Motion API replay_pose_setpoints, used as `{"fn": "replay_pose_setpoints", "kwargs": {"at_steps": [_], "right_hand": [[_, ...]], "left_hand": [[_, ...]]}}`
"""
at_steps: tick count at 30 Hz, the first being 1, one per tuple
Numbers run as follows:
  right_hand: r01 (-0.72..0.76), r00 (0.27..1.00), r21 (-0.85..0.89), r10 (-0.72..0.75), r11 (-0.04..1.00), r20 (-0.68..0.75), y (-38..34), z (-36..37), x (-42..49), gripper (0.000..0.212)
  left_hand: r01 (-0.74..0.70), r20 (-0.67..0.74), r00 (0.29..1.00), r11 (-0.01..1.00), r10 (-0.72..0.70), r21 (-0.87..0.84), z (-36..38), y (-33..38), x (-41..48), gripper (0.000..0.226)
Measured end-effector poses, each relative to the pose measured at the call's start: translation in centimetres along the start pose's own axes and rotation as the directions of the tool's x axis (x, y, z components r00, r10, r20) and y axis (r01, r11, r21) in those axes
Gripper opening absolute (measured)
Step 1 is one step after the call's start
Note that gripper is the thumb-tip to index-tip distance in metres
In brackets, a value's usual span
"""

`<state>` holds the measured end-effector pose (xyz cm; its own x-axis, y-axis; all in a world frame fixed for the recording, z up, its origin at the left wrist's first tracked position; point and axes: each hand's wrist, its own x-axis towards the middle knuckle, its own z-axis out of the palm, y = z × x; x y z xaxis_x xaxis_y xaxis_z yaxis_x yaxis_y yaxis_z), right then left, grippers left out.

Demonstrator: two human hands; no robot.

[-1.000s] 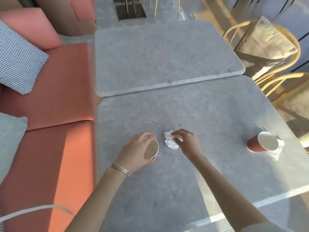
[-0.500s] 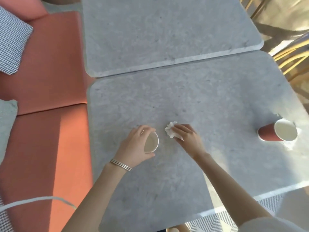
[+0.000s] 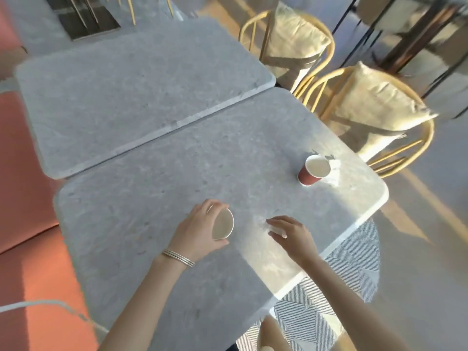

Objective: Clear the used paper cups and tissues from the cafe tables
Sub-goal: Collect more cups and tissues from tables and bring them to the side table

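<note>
My left hand [image 3: 196, 231], with a bracelet at the wrist, grips a paper cup [image 3: 222, 224] tilted so its pale inside faces right, over the near grey table [image 3: 152, 224]. To its right my right hand [image 3: 291, 234] is closed on a crumpled white tissue [image 3: 276, 229], mostly hidden under the fingers. A second red paper cup [image 3: 312, 171] stands upright near the table's far right corner, with another white tissue [image 3: 331, 160] beside it in bright sunlight.
A second grey table [image 3: 126, 79] abuts the far edge. An orange bench [image 3: 30, 249] runs along the left. Two yellow-framed chairs with cream cushions [image 3: 369, 110] stand at the right. A striped rug [image 3: 342, 274] lies below the table's right edge.
The view swung to the right. My right hand closed over the tissue and lifted it away from the cup to the right. My left hand kept hold of the cup.
</note>
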<state>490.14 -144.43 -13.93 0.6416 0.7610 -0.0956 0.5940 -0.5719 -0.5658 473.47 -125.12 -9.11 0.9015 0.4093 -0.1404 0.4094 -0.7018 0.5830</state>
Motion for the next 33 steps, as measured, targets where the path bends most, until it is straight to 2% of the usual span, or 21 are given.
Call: {"fn": "replay_pose_setpoints", "kwargs": {"at_steps": [4, 8, 13, 19, 26, 33], "right_hand": [[-0.071, 0.995, 0.034, 0.073, 0.997, -0.063, 3.3, -4.8, -0.6, 0.026], [-0.089, 0.990, 0.060, 0.095, 0.994, -0.103, 6.7, -9.4, 0.0, 0.026], [-0.026, 0.994, 0.030, 0.029, 0.999, -0.105, 11.1, -15.5, 2.5, 0.028], [0.064, 0.994, 0.012, -0.063, 0.998, -0.089, 15.5, -20.3, 7.1, 0.028], [0.090, 0.996, 0.022, -0.089, 0.996, -0.032, 18.5, -20.6, 12.5, 0.029], [0.120, 0.992, -0.010, -0.119, 0.993, 0.046, 20.5, -15.3, 17.4, 0.036]], "left_hand": [[-0.084, 0.011, 0.996, 0.996, 0.083, 0.016, 0.5, 4.3, 2.9, 0.071], [-0.131, -0.046, 0.990, 0.991, 0.132, 0.017, 1.1, 8.8, 6.3, 0.069], [-0.132, -0.113, 0.985, 0.991, 0.130, -0.007, 2.4, 15.6, 11.0, 0.073], [-0.148, -0.285, 0.952, 0.983, 0.112, -0.110, 4.7, 21.5, 16.0, 0.072], [-0.044, -0.224, 0.974, 0.993, 0.019, -0.106, 7.1, 22.4, 20.8, 0.072], [0.040, -0.084, 0.996, 0.999, -0.041, -0.015, 10.3, 18.9, 24.1, 0.076]]}}
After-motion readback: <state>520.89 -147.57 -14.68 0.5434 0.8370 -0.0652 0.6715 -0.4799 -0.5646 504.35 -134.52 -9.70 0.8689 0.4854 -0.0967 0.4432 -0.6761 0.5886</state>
